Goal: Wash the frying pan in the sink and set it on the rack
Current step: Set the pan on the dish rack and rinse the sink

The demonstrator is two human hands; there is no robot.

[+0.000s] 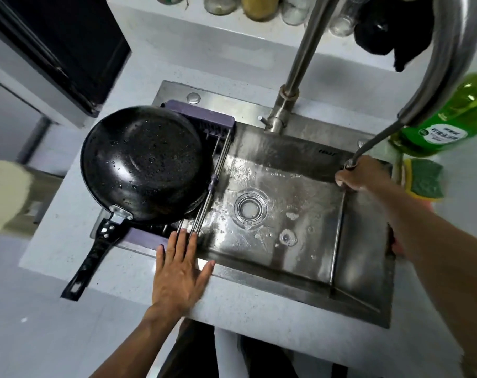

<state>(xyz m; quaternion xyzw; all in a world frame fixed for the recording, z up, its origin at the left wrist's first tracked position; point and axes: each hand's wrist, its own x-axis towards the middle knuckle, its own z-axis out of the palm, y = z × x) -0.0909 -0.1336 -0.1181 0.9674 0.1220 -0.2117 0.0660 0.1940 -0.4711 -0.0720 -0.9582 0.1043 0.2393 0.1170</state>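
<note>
Frying pan [146, 162] sits wet, upside down on the rack [204, 124], so washing looks done. Left hand [181, 274] lies flat, fingers wide; right hand [361, 174] holds the hose [373, 144].

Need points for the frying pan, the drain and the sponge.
frying pan [147, 162], head view, on its upturned wet underside.
drain [250, 207], head view, at the strainer centre in the sink floor.
sponge [425, 178], head view, on its green scouring face.
</note>
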